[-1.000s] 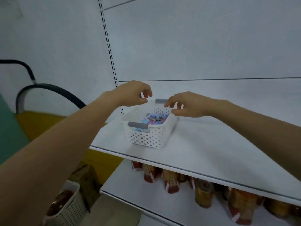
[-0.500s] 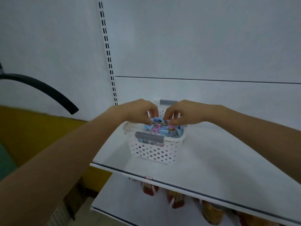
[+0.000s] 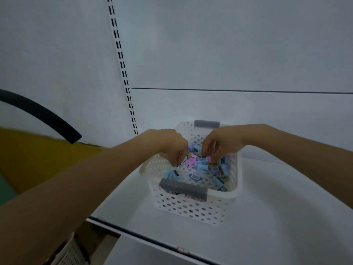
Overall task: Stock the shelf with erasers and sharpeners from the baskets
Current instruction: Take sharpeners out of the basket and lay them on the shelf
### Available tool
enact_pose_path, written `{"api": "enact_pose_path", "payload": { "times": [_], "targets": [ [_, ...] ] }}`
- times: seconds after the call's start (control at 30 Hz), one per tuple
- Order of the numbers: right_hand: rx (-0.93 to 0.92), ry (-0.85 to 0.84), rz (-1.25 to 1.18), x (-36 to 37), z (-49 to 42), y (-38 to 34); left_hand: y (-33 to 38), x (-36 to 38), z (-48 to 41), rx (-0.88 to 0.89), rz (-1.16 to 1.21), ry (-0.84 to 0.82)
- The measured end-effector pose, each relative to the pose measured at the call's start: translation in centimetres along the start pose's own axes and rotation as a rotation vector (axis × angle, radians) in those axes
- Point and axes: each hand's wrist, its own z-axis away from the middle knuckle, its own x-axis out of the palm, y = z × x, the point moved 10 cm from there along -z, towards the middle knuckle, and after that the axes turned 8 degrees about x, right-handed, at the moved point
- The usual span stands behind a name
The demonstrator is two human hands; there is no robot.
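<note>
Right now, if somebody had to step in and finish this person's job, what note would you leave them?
Left hand: fingers curled down into the pile; whether it pinches a piece cannot be told.
Right hand: the same, reaching in from the other side.
White basket: stands on the shelf near its front edge and holds many small blue and pink pieces, too blurred to tell erasers from sharpeners.
Done: the basket is on the shelf. No piece shows set out on the shelf.
Left: lift the pieces out and line them up on the shelf. A second perforated basket shows at lower left, its contents hidden.
</note>
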Motion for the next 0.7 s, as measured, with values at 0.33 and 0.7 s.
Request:
{"api": "enact_pose_path", "payload": {
  "times": [0.33,0.7],
  "targets": [
    [0.067,-0.027,0.085,0.8,0.1,-0.1,0.1,0.5,-0.8,0.096,-0.095,-0.041],
    [0.099,0.008,0.050,0.6,0.4,0.0,0.2,-0.9,-0.3,0.156,0.253,-0.003]
  ]
}}
